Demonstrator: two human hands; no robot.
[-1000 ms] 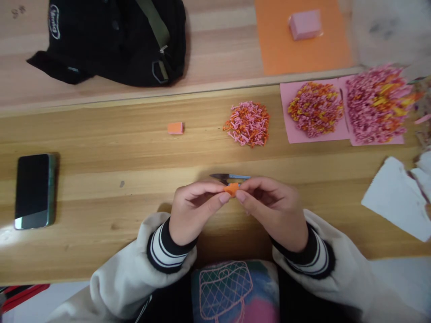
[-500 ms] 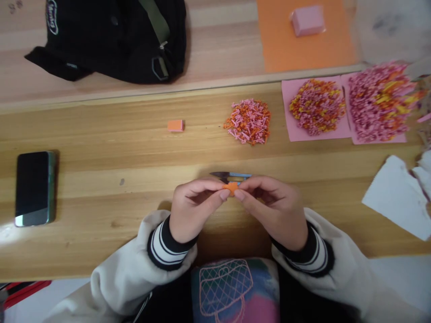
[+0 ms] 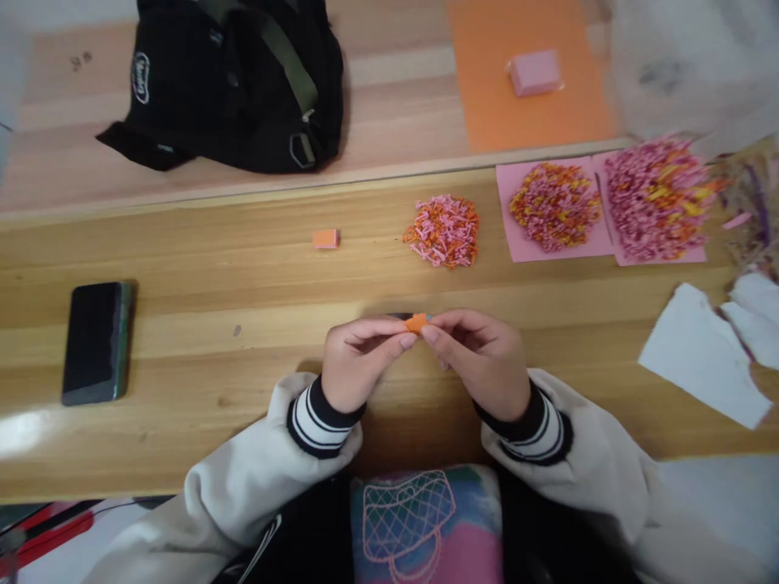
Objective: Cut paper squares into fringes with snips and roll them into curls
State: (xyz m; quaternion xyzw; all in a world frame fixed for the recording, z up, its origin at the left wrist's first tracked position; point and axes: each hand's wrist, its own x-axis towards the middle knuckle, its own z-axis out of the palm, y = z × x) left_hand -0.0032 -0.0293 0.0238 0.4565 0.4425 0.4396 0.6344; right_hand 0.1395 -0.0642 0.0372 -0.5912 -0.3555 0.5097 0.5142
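A small orange paper piece is pinched between the thumbs and fingertips of both hands, above the wooden table. My left hand grips its left end; my right hand has the other end. Behind them lies a pair of thread snips, mostly hidden by the fingers and the paper. Farther back sits a little stack of orange and pink paper. To its right is a pile of small pink and orange rolled paper bits.
Two pink sheets at right carry heaps of pink, orange and yellow bits. A phone lies at left, torn white paper at right. A black bag and an orange sheet with a wrapped pink block are behind.
The camera view has shifted a little. Both hands still pinch the orange paper, and they now cover more of the snips. The right fingers have shifted slightly.
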